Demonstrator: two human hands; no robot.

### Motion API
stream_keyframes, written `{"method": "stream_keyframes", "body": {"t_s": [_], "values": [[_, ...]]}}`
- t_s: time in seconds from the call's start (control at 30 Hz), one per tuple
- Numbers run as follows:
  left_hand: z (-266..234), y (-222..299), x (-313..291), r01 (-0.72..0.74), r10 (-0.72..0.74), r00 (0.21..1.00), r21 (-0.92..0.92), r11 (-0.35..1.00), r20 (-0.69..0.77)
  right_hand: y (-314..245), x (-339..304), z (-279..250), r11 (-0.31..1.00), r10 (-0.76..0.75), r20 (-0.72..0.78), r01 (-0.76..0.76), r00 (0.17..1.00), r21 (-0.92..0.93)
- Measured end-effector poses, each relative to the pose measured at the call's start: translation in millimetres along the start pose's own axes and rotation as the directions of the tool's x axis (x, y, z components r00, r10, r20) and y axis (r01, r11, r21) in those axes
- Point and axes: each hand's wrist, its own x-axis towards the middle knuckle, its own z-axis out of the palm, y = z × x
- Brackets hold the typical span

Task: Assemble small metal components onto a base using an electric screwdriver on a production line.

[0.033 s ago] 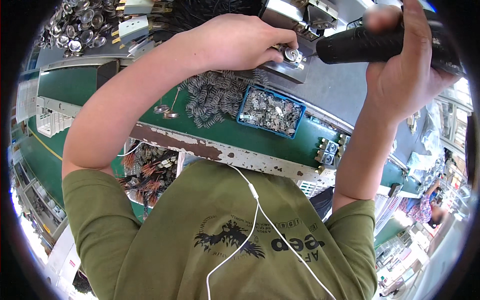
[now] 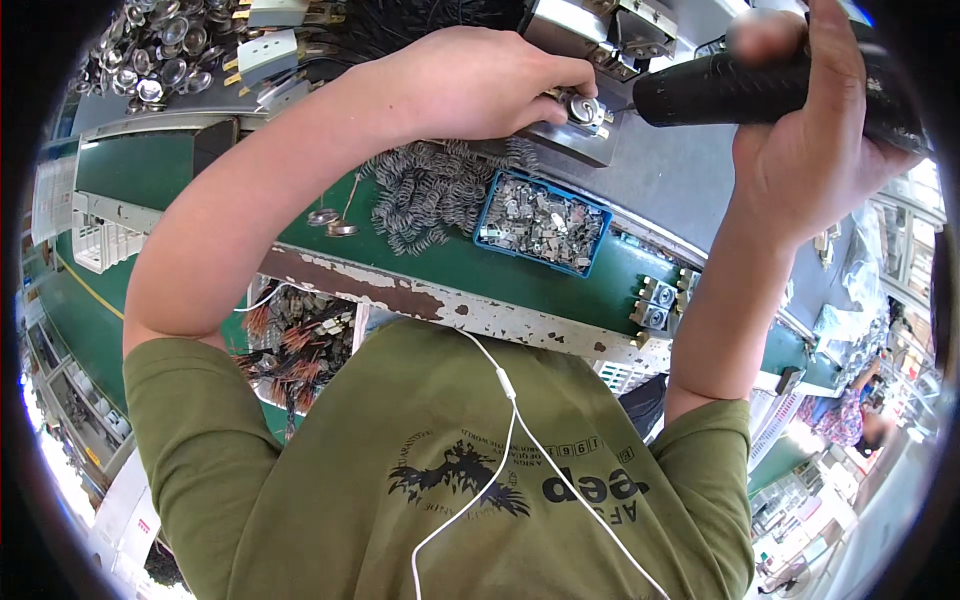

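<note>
My right hand (image 2: 812, 170) is wrapped round a black electric screwdriver (image 2: 715, 90), which lies nearly level and points left. Its thin bit reaches the right side of a small part with a round metal cap (image 2: 582, 108). That part rests on a steel block (image 2: 592, 146). The thumb and fingers of my left hand (image 2: 480, 85) pinch it from the left. Just where the bit meets the part is too small to make out.
Coil springs (image 2: 425, 195) lie heaped beside a blue tray (image 2: 487, 238) of small metal pieces. Round metal caps (image 2: 165, 50) and white socket blocks (image 2: 268, 55) sit at the far left. Several small assemblies (image 2: 655, 305) stand near the bench's chipped front edge (image 2: 450, 305). Another person (image 2: 845, 420) is at far right.
</note>
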Motion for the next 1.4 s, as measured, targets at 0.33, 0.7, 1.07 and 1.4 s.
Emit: {"method": "stream_keyframes", "body": {"t_s": [0.33,0.7,1.07,1.4], "values": [[9,-4,0,-0.054,0.054,0.995,-0.003,0.999,-0.086,-1,-5,8,0.999,0.023,-0.075,-0.02,0.997,0.035],[0,5,2,0.001,0.0,1.0,0.007,1.0,-0.022,-9,-7,1,0.995,0.085,-0.086,-0.081,0.993,0.054],[5,-2,3,0.024,-0.024,1.0,0.003,1.0,-0.017,-3,-8,9,0.998,0.028,-0.014,-0.027,1.0,0.059],[32,-12,-14,-0.055,0.132,0.958,0.289,0.956,-0.254,-2,-12,11,0.997,-0.025,0.038,0.022,0.999,0.071]]}}
